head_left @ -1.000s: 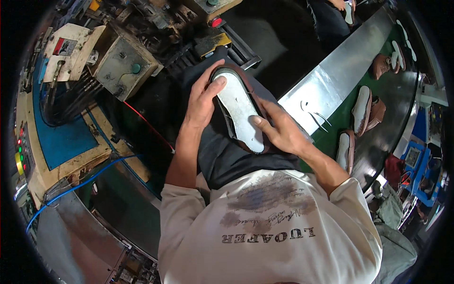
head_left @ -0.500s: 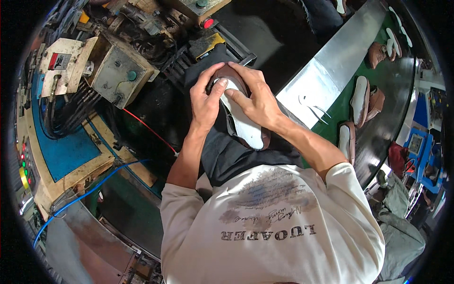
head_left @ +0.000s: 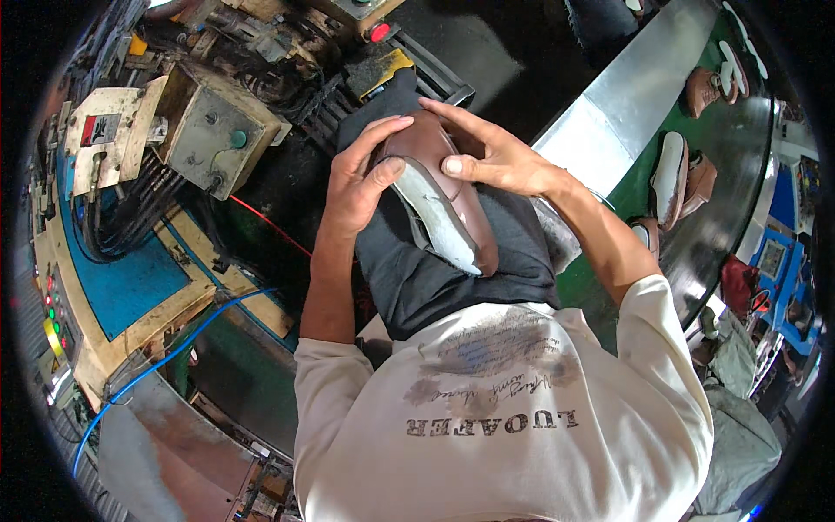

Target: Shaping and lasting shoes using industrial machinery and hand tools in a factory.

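A brown shoe (head_left: 470, 213) lies on its side across my thighs, which are in dark trousers. Its white underside (head_left: 432, 217) faces left and its brown upper is turned up and to the right. My left hand (head_left: 361, 174) holds the far end from the left, its thumb on the rim of the white underside and its fingers over the tip. From the right, my right hand (head_left: 496, 157) reaches around the same end. The right thumb presses on the brown upper, and the fingers stretch out along its far side.
To the left stands a machine with a grey control box (head_left: 222, 139), black hoses and a blue pad (head_left: 130, 278). A blue hose (head_left: 165, 352) crosses near my left elbow. On the right, a metal ledge (head_left: 609, 113) borders a green surface with several brown and white shoes (head_left: 683, 178).
The shoe has rolled, so more brown upper and less white underside shows. My right thumb has moved from the white underside onto the upper, and my hands are farther apart.
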Available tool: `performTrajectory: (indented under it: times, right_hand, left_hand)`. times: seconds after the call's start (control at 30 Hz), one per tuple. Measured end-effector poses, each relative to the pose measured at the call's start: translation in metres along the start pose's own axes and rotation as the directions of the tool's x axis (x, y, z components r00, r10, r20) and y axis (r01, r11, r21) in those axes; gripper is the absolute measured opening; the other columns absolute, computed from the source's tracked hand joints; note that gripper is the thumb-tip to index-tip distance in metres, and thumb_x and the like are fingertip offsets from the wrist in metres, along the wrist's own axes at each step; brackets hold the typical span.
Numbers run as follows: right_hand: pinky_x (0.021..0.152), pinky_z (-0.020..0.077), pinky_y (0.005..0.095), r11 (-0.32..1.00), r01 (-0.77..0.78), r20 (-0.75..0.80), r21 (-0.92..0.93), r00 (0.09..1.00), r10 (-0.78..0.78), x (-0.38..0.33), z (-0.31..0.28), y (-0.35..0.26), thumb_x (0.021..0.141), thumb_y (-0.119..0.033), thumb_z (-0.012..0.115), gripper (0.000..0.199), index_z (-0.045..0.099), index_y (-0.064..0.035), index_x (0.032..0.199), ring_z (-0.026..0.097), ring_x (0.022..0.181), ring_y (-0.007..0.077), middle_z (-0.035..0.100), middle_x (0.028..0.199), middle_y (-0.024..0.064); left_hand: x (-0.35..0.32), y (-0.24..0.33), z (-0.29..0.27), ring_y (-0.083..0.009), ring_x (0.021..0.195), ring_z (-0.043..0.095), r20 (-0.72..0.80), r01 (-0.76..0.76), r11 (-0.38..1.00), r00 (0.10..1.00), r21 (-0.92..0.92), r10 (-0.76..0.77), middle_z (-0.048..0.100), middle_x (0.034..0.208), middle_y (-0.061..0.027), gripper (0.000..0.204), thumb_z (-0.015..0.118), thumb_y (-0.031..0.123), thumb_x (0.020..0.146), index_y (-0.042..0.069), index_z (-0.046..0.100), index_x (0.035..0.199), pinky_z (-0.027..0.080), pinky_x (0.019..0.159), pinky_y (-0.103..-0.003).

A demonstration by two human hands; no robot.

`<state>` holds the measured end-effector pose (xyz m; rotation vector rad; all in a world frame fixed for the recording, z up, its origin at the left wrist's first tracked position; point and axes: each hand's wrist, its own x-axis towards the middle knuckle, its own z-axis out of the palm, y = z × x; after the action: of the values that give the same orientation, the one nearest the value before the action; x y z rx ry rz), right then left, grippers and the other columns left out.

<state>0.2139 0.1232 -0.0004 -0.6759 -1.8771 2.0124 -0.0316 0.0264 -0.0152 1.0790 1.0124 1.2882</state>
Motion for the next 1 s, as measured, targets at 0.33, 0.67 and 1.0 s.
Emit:
performTrajectory:
  times: [0.33,0.67,1.0]
  right_hand:
    - [0.129,0.0333,0.0524,0.923,0.005,-0.328,-0.384,0.934,-0.141,-0.004,0.056,0.002,0.092,-0.023,0.080,0.092,0.031,0.0072,0.164,0.038,0.154,0.0516,0.038,0.165,0.0348]
    - [0.133,0.0284,0.0514,0.973,-0.064,-0.020,0.221,0.997,0.070,-0.008,-0.010,0.008,0.088,-0.055,0.088,0.118,0.023,-0.0099,0.175,0.028,0.164,0.0381,0.031,0.176,0.0229]
    - [0.122,0.0425,0.0481,0.944,0.031,-0.099,-0.330,0.993,-0.067,0.007,0.005,0.007,0.094,-0.042,0.081,0.096,0.033,-0.0021,0.167,0.048,0.147,0.0499,0.050,0.153,0.0376]
  left_hand:
    - [0.019,0.001,0.016,-0.0259,0.127,0.065,-0.017,-0.079,0.900,0.995,0.429,0.095,0.068,0.136,-0.0147,0.040,0.073,0.018,0.100,0.000,0.072,0.136,0.048,0.112,-0.036]
    - [0.012,-0.018,0.002,-0.0241,0.135,0.059,0.049,-0.143,0.990,0.988,-0.012,0.144,0.062,0.144,-0.0142,0.044,0.078,0.017,0.097,-0.003,0.071,0.136,0.043,0.117,-0.037]
    - [0.025,-0.028,0.017,-0.0232,0.130,0.062,-0.022,-0.095,0.991,0.995,0.095,0.098,0.065,0.139,-0.0137,0.040,0.075,0.013,0.097,-0.001,0.072,0.135,0.046,0.115,-0.036]
